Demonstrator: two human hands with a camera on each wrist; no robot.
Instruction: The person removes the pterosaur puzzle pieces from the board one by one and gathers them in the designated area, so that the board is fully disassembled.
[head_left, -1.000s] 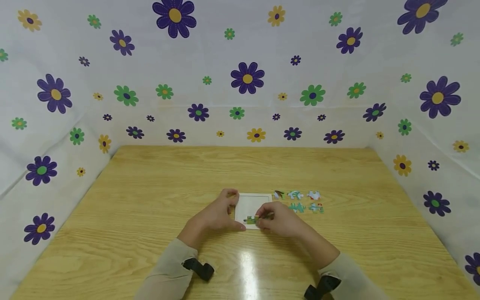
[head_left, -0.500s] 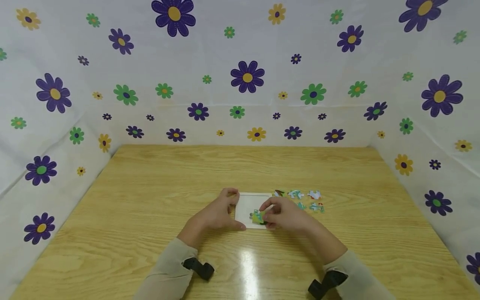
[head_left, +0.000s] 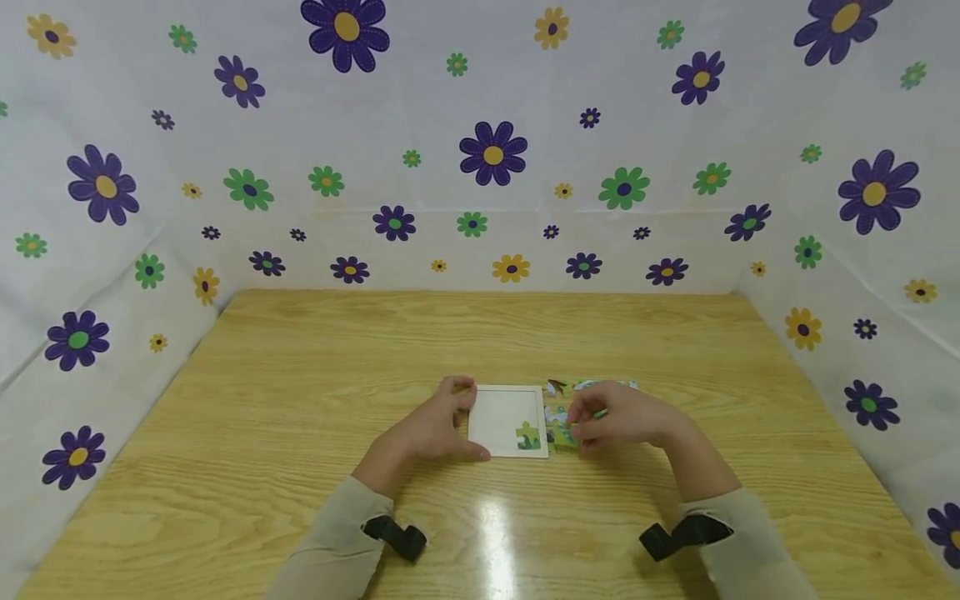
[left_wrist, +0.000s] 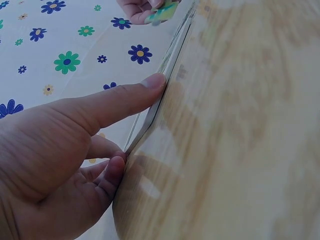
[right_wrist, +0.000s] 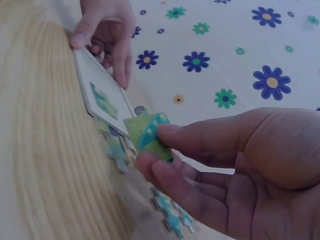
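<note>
My left hand point(head_left: 435, 425) grips the white puzzle tray point(head_left: 543, 404) by its left side, thumb at the near corner and fingers at the far one. A green jigsaw piece point(head_left: 528, 436) lies in the tray's near right corner. To the right of the tray, my right hand point(head_left: 622, 414) pinches another jigsaw piece point(right_wrist: 145, 131), green with a teal stripe and a greyish tab, between thumb and fingertips. In the right wrist view it is raised above the table and tilted. Several loose pieces point(head_left: 556, 387) lie beside the tray, some partly hidden by my right hand.
A pale wooden table point(head_left: 337, 350) spreads out around the tray. White cloth walls point(head_left: 420, 100) with printed flowers close off the back and both sides. Light glares off the tabletop in front of the tray.
My right hand has moved right, from over the tray to above the loose pieces, with a piece still pinched. The tray's near right corner now shows, a piece in it. My left hand stays put.
</note>
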